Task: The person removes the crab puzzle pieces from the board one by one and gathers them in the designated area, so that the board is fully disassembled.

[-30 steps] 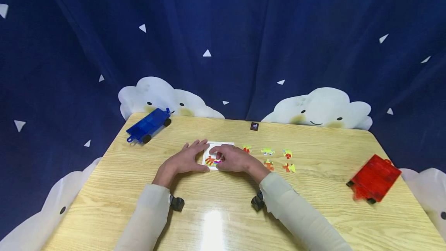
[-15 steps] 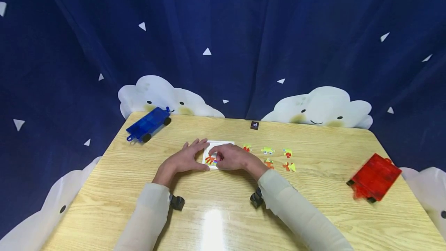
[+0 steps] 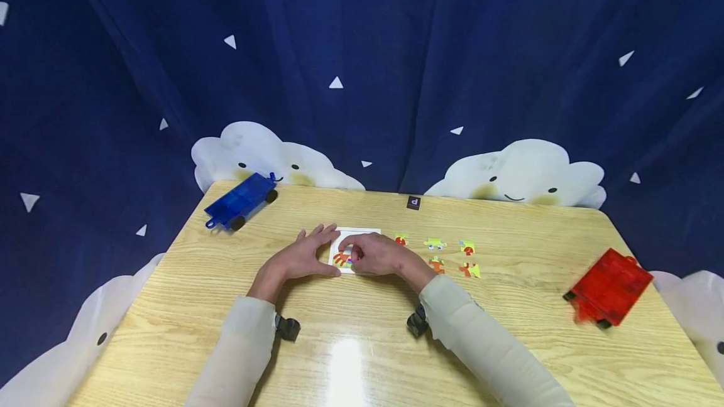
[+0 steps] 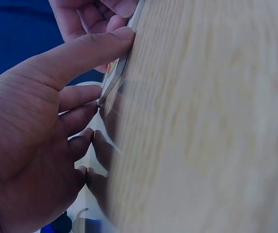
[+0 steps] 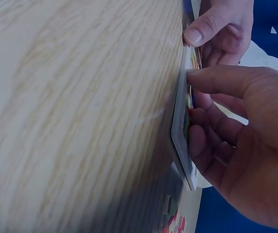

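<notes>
Head view: your right hand (image 3: 376, 255) now hides more of the fitted pieces (image 3: 342, 260) inside the puzzle frame (image 3: 362, 230), probably pressing; can't tell if it pinches one. Left hand (image 3: 302, 257), fingers spread, touches the puzzle frame on the tabletop (image 3: 526, 294). Loose pieces (image 3: 437, 265) unmoved; fitting remains.

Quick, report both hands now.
Left hand: open, touching the board.
Right hand: fingers curled over the board; whether it holds anything cannot be told.

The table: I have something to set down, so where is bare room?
Bare wood lies between the loose pieces and the red cart, and between the blue cart and the left hand. It is crowded at the board, where that hand and the right hand work, with the pieces beside it.
</notes>
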Demonstrator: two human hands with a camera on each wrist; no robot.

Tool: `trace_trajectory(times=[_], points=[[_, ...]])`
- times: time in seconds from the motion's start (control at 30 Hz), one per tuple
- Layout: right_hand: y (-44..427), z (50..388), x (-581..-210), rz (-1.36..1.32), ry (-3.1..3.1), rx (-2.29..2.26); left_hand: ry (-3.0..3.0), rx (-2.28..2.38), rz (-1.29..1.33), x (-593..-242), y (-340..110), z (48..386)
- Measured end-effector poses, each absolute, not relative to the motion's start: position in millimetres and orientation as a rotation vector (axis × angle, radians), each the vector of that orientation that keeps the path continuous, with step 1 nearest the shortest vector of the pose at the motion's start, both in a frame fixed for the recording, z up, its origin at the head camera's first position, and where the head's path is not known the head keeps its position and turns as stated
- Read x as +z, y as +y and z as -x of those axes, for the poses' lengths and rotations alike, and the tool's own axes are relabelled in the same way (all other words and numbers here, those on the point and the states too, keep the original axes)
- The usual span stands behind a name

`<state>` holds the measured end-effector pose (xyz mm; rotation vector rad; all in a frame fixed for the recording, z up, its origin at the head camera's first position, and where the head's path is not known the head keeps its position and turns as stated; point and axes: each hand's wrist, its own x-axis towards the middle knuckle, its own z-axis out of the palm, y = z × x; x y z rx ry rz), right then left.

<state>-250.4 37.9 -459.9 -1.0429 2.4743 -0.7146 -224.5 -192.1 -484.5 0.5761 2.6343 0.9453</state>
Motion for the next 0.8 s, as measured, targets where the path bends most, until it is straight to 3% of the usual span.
trace_trajectory(times=[0.8], points=[[35.7, 247.4, -455.5, 1.017, 2.516, -0.596, 2.63, 0.956, -0.585, -483.7, -191.6, 223.5]])
